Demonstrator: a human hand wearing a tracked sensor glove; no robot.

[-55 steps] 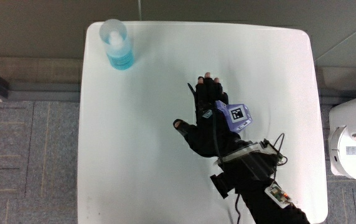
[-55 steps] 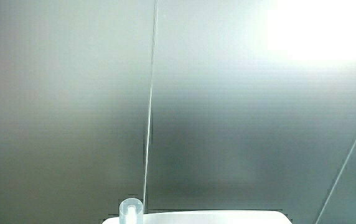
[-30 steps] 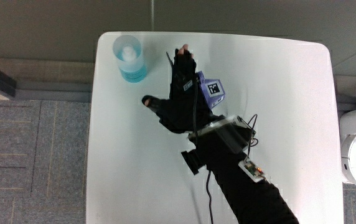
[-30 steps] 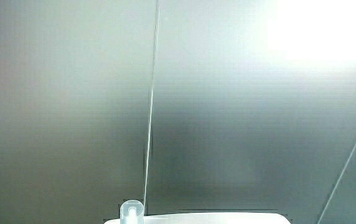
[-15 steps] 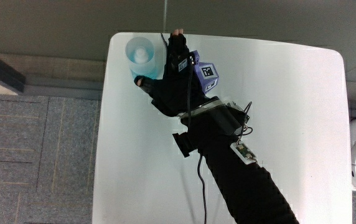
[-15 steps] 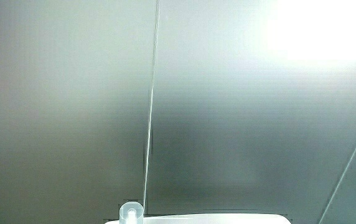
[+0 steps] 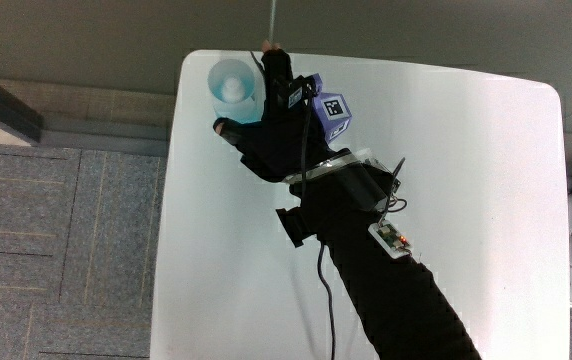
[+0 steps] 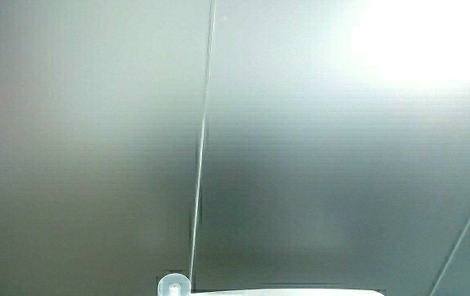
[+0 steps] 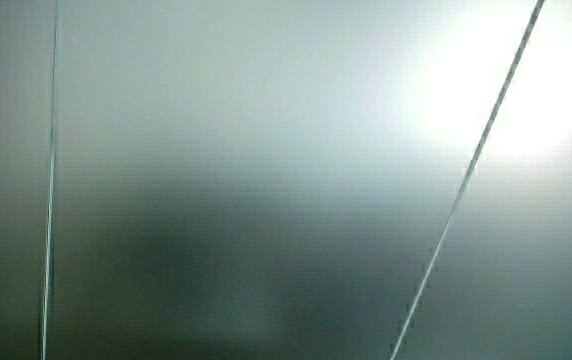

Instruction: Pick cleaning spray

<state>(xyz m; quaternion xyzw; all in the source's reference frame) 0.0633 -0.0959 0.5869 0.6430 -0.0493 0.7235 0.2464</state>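
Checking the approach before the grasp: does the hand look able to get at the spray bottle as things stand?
Probably yes. The hand is right beside the spray bottle near the table corner, and nothing else stands between them.

I see the cleaning spray (image 7: 234,88) standing on the table (image 7: 466,200) at the corner farthest from the person, close to two table edges. The hand (image 7: 278,125) sits just beside the spray, touching it, its forearm (image 7: 386,290) running back toward the person across the table. In a side view the spray's top (image 8: 173,286) alone shows, mostly pale wall above it.
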